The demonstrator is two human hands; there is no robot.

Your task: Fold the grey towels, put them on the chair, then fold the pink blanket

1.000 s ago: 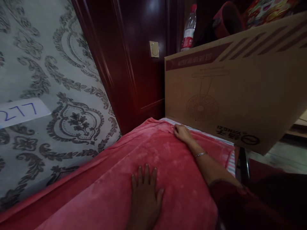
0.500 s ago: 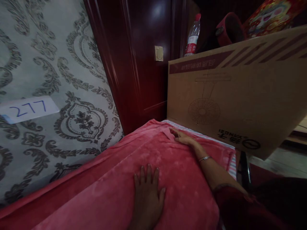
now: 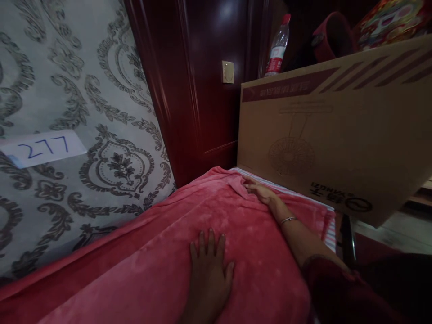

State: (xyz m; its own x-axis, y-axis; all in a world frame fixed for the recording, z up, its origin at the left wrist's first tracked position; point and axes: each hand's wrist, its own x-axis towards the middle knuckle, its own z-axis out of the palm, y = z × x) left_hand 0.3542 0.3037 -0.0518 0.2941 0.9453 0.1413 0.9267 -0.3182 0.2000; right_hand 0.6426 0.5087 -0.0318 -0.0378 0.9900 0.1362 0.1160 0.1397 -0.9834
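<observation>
A pink plush blanket (image 3: 162, 270) covers the bed-like surface before me, with a few creases and a fold line along its left side. My left hand (image 3: 209, 270) lies palm down on it, fingers spread and thumb out to the right. Farther off, my right hand (image 3: 261, 191), with a thin bracelet at the wrist, rests on the blanket near its far edge, fingers stretched out. A small turned-over flap of the blanket (image 3: 238, 185) lies beside its fingertips. Striped cloth (image 3: 330, 234) shows under the blanket along the far right edge.
A large cardboard box (image 3: 320, 135) stands behind the right edge, carrying a plastic bottle (image 3: 278, 47) with a red cap, a red band-shaped item (image 3: 332, 38) and a shiny colourful package (image 3: 391, 22). Patterned wall (image 3: 118, 90) with a paper marked 277 (image 3: 47, 148) is at left; dark red panelling (image 3: 209, 108) stands behind.
My right hand's fingers have straightened out from the bent grip at the flap. My left hand stays flat in place. The view has shifted slightly.
</observation>
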